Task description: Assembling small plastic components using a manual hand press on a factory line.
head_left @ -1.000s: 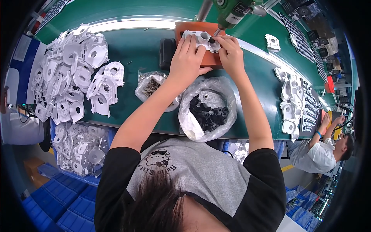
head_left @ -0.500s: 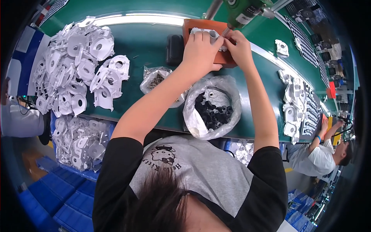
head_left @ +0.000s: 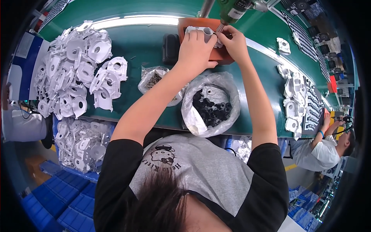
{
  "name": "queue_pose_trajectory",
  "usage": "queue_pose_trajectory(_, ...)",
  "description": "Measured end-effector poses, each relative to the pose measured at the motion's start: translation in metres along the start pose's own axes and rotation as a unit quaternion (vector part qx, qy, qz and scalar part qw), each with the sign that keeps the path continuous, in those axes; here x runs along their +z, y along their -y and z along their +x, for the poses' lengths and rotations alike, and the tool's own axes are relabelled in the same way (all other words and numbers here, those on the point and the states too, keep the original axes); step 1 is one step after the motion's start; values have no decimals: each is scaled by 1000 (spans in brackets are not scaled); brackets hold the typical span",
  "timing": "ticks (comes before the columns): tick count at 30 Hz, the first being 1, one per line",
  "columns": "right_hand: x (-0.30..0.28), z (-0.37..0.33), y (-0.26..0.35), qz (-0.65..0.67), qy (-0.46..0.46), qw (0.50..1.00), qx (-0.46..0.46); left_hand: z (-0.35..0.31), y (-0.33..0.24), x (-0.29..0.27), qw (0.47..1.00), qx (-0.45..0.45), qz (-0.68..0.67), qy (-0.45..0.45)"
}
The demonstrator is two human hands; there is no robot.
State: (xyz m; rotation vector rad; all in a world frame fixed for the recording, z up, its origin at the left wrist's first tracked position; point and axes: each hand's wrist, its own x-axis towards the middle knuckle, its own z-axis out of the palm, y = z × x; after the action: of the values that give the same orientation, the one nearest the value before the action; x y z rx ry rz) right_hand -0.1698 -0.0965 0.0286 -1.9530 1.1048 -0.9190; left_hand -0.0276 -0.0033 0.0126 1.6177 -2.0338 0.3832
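Note:
My left hand [head_left: 196, 48] lies over a white plastic housing part [head_left: 207, 31] with a round collar, its fingers curled over the part and its thumb stretched toward me. The part sits in an orange block fixture [head_left: 226, 58]. My right hand [head_left: 234, 41] is at the right side of the part, thumb and fingertips pinched together close to the collar; whatever is between them is too small to make out. Just above these fingertips is the tip of a green powered driver [head_left: 233, 11]. My left fingers partly cover the housing part.
An open plastic bag of black parts [head_left: 212, 112] and a smaller bag of screws [head_left: 154, 79] lie nearer me. A black box [head_left: 170, 49] stands left of the fixture. White parts [head_left: 77, 69] are heaped at left, more [head_left: 294, 102] at right. A co-worker [head_left: 322, 149] sits at far right.
The view has shifted slightly, moving most things a little left. My left hand stays on the housing part; my right fingertips remain pinched beside the collar, below the driver.

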Motion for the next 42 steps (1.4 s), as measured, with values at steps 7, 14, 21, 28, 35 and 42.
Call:
queue_pose_trajectory(7, -23, 5, -26, 164, -84, 983, 2, 2, -1, 1, 1000, 4, -14, 8)
queue_pose_trajectory(14, -37, -1, -48, 32, -22, 999, -20, 6, -6, -4, 998, -12, 20, 56)
queue_pose_trajectory(21, -31, -10, -31, -6, -37, 999, -15, 5, -5, -4, 999, -11, 4, 41)
queue_pose_trajectory(28, -31, -22, 2, -169, -56, 976, -127, 2, -3, 0, 999, -19, -25, 5)
queue_pose_trajectory(35, -11, -31, 22, -299, -58, 943, -133, 1, -3, -5, 999, -19, -32, 12)
queue_pose_trajectory(42, 54, -3, 106, -174, 61, 930, -317, -7, 9, 17, 941, -59, -301, -140)
